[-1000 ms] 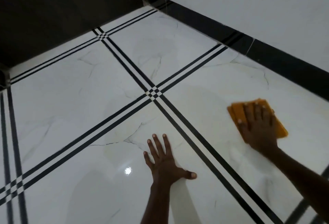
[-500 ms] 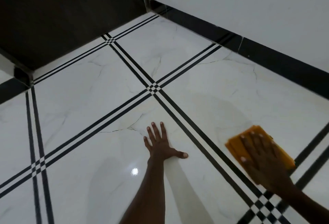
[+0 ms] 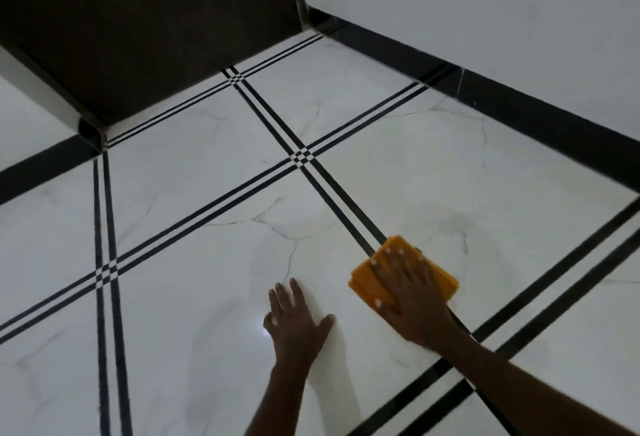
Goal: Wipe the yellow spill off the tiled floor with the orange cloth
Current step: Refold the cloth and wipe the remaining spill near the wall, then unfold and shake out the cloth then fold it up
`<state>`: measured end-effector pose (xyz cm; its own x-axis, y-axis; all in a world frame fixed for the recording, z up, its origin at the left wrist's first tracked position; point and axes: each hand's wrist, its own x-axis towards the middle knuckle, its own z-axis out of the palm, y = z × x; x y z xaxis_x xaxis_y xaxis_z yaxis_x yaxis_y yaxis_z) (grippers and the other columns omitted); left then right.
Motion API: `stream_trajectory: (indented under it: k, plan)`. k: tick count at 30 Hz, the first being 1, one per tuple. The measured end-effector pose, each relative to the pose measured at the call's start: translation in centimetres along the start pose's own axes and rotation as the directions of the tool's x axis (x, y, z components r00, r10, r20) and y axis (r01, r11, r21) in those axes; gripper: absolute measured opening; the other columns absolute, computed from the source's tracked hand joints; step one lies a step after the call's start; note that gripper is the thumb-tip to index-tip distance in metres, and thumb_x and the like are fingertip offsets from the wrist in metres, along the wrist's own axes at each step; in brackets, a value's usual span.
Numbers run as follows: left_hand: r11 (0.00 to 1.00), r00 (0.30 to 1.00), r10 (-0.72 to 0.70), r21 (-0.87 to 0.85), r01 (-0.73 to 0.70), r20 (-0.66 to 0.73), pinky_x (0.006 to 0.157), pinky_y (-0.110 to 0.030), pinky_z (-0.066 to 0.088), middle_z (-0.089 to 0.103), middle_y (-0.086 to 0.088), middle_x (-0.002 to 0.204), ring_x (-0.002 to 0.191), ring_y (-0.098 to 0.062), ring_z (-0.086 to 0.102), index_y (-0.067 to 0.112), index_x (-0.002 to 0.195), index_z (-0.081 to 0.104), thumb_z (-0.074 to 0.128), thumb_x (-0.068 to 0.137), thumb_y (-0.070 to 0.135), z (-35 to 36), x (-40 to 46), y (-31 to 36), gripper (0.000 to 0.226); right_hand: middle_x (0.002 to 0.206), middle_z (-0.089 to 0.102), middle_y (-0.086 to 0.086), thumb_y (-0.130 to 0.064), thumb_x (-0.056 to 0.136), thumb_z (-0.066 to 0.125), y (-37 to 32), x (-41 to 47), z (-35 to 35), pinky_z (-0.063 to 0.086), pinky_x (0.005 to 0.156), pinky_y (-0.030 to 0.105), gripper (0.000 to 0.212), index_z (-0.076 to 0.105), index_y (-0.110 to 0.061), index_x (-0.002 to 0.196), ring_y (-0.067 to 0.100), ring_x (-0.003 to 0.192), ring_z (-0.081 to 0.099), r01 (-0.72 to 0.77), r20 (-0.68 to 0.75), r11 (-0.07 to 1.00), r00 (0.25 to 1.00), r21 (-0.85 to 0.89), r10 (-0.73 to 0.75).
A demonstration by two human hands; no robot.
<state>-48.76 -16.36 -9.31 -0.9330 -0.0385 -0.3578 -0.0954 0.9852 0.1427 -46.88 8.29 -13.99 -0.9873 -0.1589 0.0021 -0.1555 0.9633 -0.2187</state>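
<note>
A folded orange cloth [image 3: 363, 281] lies flat on the white marble-look tiled floor [image 3: 207, 262], across a black double grout line. My right hand [image 3: 410, 297] presses down on the cloth with fingers spread. To its left, my left hand [image 3: 294, 321] rests flat on the tile, fingers apart, holding nothing. No yellow spill stands out; the tile to the right of the cloth shows only a faint dull smear [image 3: 460, 228].
A dark door or panel [image 3: 138, 20] stands at the back left. A white wall with a black skirting [image 3: 519, 110] runs along the right. Black double lines [image 3: 301, 157] cross the floor in a grid.
My right hand has slid the cloth leftward and toward me, from the right-hand tile onto the black line near my left hand. The view has shifted as my head moved.
</note>
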Motion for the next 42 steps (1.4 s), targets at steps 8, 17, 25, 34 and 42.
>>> stream_trajectory:
  k: [8, 17, 25, 34, 42]
  plan:
    - [0.992, 0.996, 0.058, 0.111, -0.065, 0.063, 0.122, -0.053, 0.012, -0.018, -0.019, 0.167, 0.156, -0.037, -0.012, 0.018, 0.161, -0.011, 0.040, 0.091, 0.070, 1.9, -3.1, -1.7, 0.101, 0.167, 0.027, 0.018, -0.061, 0.098, 0.026, 8.9, 0.7, -1.9, 0.018, 0.122, 0.063, 0.074, 0.025, -0.022, 0.162, 0.041, 0.154, 0.022, -0.323, -0.044, 0.945, 0.946, -0.044, 0.321]
    - [0.992, 0.983, -0.019, 0.128, -0.005, 0.181, 0.121, -0.057, 0.015, -0.015, -0.023, 0.167, 0.155, -0.044, -0.008, 0.010, 0.160, -0.006, 0.054, 0.092, 0.061, -0.2, -2.8, 0.2, 0.105, 0.162, 0.036, 0.019, -0.058, 0.096, 0.028, -3.0, 7.0, -2.0, 0.025, 0.120, 0.059, 0.074, 0.034, -0.017, 0.158, 0.042, 0.150, 0.032, -0.097, 0.091, 0.986, 0.992, 0.138, 0.085]
    - [0.994, 1.000, -0.016, 0.109, 0.014, 0.012, 0.113, -0.047, 0.033, 0.037, -0.016, 0.155, 0.146, -0.033, 0.032, 0.010, 0.150, 0.034, 0.056, 0.092, 0.034, -1.6, -3.2, 3.0, 0.066, 0.116, 0.063, 0.014, -0.041, 0.088, 0.070, 0.7, 5.3, -5.0, 0.046, 0.091, 0.042, 0.050, 0.054, -0.007, 0.121, 0.033, 0.110, 0.061, -0.513, 0.079, 0.857, 0.858, 0.054, 0.508]
    - [0.665, 0.973, -0.020, -0.723, 0.185, 0.231, 0.099, -0.031, 0.051, 0.069, -0.009, 0.125, 0.115, -0.025, 0.065, 0.011, 0.128, 0.065, 0.069, 0.093, 0.026, -8.6, -0.2, 8.2, 0.038, 0.100, 0.062, 0.008, -0.014, 0.084, 0.073, -1.8, 9.3, -15.1, 0.051, 0.079, 0.038, 0.021, 0.065, -0.004, 0.101, 0.025, 0.094, 0.059, -0.367, 0.218, 0.697, 0.930, 0.616, 0.296]
    - [-0.200, 0.840, 0.362, -0.847, 0.493, 0.404, 0.106, -0.051, 0.049, 0.060, -0.015, 0.134, 0.119, -0.035, 0.061, 0.008, 0.135, 0.055, 0.064, 0.090, 0.036, -30.7, -4.7, 10.4, 0.054, 0.106, 0.073, -0.001, -0.028, 0.084, 0.080, -9.0, 9.6, -48.2, 0.059, 0.075, 0.029, 0.030, 0.069, -0.023, 0.111, 0.018, 0.097, 0.071, -0.175, 0.220, 0.660, 0.975, 0.731, 0.016]
